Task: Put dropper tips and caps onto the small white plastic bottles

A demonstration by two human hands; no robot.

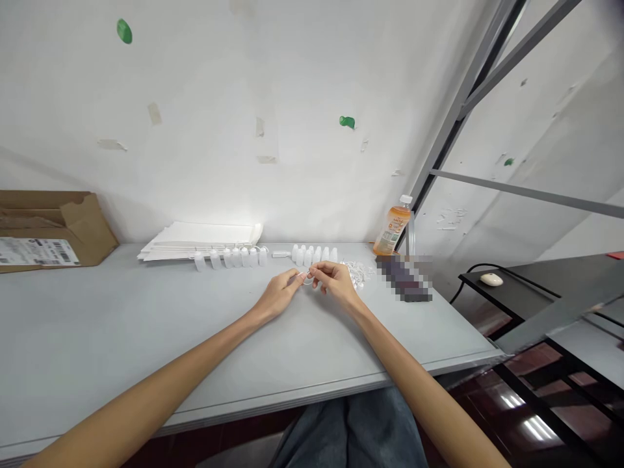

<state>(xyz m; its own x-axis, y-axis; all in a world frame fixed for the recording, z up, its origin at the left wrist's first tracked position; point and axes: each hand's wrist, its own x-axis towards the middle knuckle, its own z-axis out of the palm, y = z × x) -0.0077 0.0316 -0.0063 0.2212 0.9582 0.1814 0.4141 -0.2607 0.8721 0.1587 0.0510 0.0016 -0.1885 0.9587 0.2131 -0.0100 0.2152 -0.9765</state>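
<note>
My left hand (pixel 281 292) and my right hand (pixel 332 281) meet above the grey table (pixel 97 338), fingers pinched on a small white looped string piece (pixel 308 280) held between them. Just behind the hands stand two rows of small white tags or bottles (pixel 229 258), the nearer group (pixel 314 255) right past my fingertips. A heap of small white pieces (pixel 359 273) lies beside my right hand.
A stack of white paper sheets (pixel 202 239) lies against the wall. A cardboard box (pixel 49 227) sits at the far left. An orange drink bottle (pixel 391 231) stands at the back right, next to a blurred dark object (pixel 403 278). A metal frame (pixel 463 104) rises on the right.
</note>
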